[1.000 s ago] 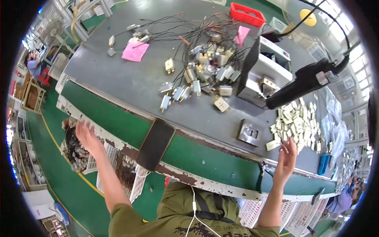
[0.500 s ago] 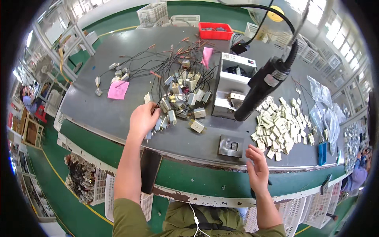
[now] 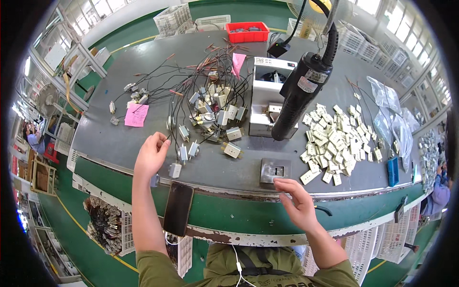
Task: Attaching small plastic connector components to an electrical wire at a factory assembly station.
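Observation:
My left hand (image 3: 152, 155) is closed, fingers curled together, left of a tangled pile of corded plugs (image 3: 210, 112) with grey and cream housings. Whatever lies in its fingers is hidden. A loose grey plug (image 3: 175, 170) lies beside it near the table edge, and another grey plug (image 3: 154, 180) shows beside the wrist. My right hand (image 3: 297, 203) hovers empty, fingers apart, just in front of a small metal fixture block (image 3: 275, 171). Behind that block, a thick black cylindrical tool (image 3: 302, 98) hangs over a metal machine (image 3: 260, 91).
Cream plastic housings (image 3: 334, 143) are heaped to the right, near a blue holder (image 3: 392, 171) and clear bags (image 3: 385, 103). A phone (image 3: 179, 208) lies at the front edge. Pink paper (image 3: 136, 115) and a red bin (image 3: 247, 32) are farther back.
My left hand has drawn left and toward me, away from the pile, and several plugs near it have spread out. My right hand has shifted left and toward the metal block.

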The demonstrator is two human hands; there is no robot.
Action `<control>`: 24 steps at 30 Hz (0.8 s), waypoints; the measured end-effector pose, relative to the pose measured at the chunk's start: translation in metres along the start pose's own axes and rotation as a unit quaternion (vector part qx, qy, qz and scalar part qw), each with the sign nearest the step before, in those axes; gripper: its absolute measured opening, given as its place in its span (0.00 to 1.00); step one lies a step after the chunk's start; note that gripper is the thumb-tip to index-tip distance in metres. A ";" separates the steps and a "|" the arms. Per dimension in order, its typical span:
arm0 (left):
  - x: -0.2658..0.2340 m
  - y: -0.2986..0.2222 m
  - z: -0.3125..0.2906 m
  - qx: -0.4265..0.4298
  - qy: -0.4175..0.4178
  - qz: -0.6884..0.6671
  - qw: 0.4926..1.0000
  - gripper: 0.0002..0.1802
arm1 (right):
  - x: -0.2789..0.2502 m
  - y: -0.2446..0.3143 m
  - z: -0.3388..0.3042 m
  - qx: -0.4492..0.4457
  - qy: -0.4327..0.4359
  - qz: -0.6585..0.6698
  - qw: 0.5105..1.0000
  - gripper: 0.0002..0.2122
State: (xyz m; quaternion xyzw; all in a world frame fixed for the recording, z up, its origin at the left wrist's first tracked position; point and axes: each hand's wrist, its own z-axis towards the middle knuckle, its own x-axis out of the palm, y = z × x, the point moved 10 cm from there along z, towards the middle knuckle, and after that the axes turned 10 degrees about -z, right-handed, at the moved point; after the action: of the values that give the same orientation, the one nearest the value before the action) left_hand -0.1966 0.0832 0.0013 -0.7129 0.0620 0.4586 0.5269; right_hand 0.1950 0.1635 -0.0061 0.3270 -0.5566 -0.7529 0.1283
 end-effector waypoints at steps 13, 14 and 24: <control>0.014 0.029 0.008 -0.047 0.120 -0.220 0.967 0.08 | 0.009 -0.007 -0.003 0.025 0.042 0.011 0.999 0.15; 0.017 0.032 0.007 -0.078 0.133 -0.322 0.934 0.09 | 0.009 -0.008 -0.004 0.028 0.042 0.012 0.999 0.15; 0.001 0.024 0.013 0.007 0.078 -0.078 0.994 0.13 | 0.010 -0.014 -0.005 0.035 0.037 0.022 0.998 0.15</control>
State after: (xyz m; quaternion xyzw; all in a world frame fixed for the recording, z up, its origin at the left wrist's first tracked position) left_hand -0.2173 0.0833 -0.0168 -0.7455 0.0500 0.3586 0.5595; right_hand 0.1930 0.1593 -0.0233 0.3465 -0.5849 -0.7170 0.1540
